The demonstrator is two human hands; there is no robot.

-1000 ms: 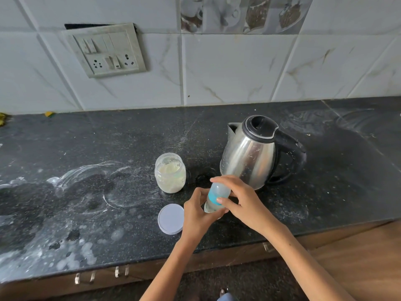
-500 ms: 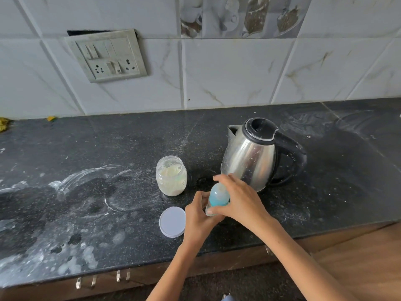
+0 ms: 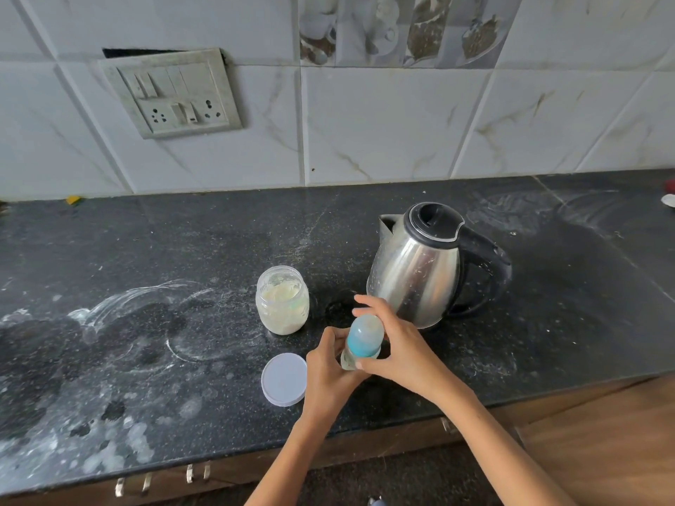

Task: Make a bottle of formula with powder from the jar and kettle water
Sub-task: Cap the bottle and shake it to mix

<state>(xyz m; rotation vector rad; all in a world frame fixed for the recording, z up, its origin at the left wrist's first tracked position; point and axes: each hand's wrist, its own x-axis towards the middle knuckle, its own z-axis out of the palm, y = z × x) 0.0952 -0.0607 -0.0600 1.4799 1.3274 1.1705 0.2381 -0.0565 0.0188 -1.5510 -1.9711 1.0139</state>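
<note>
Two hands meet on the bottle (image 3: 361,341) near the counter's (image 3: 182,250) front edge. Leftward, the open jar (image 3: 282,304) and its lid (image 3: 284,379) sit within reach. The left hand (image 3: 328,374) wraps the bottle's body, probably steadying it; the right hand (image 3: 394,348) curls its fingers round the blue top, likely to twist it. The bottle stands upright, cap upward. The kettle (image 3: 420,264) waits just behind.

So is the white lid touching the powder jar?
Apart. The head view shows bare dark counter between the white lid and the powder jar.
</note>
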